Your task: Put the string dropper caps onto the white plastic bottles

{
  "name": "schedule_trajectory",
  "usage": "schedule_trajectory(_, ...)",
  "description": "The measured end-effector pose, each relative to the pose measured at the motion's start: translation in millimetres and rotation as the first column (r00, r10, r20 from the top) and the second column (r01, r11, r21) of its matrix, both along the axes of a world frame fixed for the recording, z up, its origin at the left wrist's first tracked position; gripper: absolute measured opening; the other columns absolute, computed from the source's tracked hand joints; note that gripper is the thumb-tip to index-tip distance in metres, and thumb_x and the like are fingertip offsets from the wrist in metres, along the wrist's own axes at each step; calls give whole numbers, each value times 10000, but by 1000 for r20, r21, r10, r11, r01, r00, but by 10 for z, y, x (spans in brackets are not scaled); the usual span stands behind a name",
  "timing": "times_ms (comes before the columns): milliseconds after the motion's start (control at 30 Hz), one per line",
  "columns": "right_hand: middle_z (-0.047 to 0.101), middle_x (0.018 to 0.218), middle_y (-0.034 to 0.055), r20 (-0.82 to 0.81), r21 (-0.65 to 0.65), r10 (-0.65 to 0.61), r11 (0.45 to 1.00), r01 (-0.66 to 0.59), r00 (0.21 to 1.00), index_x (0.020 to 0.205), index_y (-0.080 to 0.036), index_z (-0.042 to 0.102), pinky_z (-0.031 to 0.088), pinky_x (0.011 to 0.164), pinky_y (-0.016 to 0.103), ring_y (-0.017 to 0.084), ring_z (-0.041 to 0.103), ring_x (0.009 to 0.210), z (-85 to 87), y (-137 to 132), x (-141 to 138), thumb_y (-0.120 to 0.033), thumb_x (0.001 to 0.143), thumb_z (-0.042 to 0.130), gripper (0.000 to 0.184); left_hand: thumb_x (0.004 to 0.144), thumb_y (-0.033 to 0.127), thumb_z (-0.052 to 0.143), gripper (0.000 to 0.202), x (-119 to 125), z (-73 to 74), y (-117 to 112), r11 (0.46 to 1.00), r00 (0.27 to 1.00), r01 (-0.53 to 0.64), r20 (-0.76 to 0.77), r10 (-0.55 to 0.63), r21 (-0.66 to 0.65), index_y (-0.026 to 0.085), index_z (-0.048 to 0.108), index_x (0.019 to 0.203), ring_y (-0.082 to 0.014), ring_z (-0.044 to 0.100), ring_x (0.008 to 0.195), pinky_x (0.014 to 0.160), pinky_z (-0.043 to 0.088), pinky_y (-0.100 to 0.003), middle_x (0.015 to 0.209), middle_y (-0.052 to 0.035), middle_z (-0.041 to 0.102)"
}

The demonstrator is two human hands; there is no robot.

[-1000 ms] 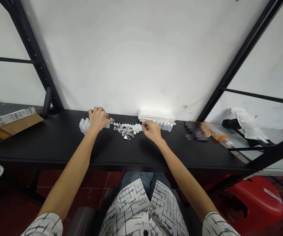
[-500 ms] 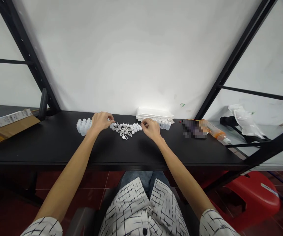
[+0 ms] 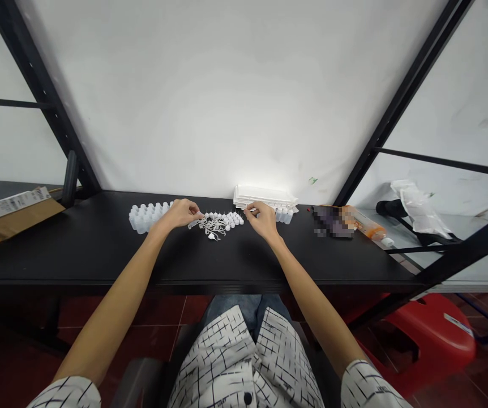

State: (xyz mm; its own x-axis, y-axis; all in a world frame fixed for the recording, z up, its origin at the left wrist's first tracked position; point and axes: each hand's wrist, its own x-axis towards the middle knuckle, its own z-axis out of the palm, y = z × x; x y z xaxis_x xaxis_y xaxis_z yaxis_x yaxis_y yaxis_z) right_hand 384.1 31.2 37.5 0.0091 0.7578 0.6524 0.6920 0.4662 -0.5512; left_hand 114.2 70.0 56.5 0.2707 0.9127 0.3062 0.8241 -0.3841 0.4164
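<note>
My left hand [image 3: 180, 213] rests on the black table [image 3: 99, 243] with its fingers pinched on a small white bottle at the left end of a row of white caps [image 3: 225, 218]. Left of it stands a cluster of small white bottles [image 3: 146, 216]. A tangle of thin white pieces [image 3: 212, 228] lies in front of the caps. My right hand [image 3: 262, 218] is pinched shut at the right end of that row, beside more small bottles [image 3: 284, 215]; what it holds is too small to name. A stack of white trays [image 3: 265, 196] sits behind, against the wall.
An orange tube [image 3: 365, 225] and a blurred patch lie to the right on the table. A cardboard box [image 3: 10, 211] sits at the far left. Black shelf struts rise on both sides. A red stool [image 3: 435, 334] stands lower right, and a plastic bag [image 3: 418, 207] lies on the neighbouring surface.
My left hand moved right, off the bottle cluster, to the left end of the cap row, carrying a small bottle. My right hand stayed near the right end, pinching.
</note>
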Motion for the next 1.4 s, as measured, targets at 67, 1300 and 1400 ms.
schedule_trajectory(67, 693, 807, 13, 16, 7, -7, 1000, 7, 1000, 741, -204, 632, 472, 680, 279, 168, 665, 667, 1, 1, 0, -244, 790, 551, 103, 671, 386, 664, 260, -10, -7, 8, 999, 1000, -9, -10, 8, -37, 163, 752, 773, -225, 654, 745, 688, 451, -284, 726, -71, 718)
schedule_trajectory(1300, 674, 755, 44, -612, -144, 228, 909, -390, 757, 748, -166, 648, 466, 424, 170, 145, 646, 676, 84, 5, -41, -409, 686, 708, 258, 734, 262, 480, 295, 1101, -63, -259, 780, 539, 571, 833, -120, -257, 197, 546, 1014, -60, 302, 386, 397, 157, -170, 555, 42, 436)
schedule_trajectory(1400, 663, 735, 32, -612, -140, 247, 901, -411, 751, 754, -169, 641, 464, 420, 176, 149, 650, 665, 66, 15, -48, -433, 661, 731, 294, 726, 255, 480, 298, 1093, -63, -252, 788, 540, 560, 834, -112, -256, 188, 551, 1008, -58, 298, 380, 393, 158, -172, 550, 41, 439)
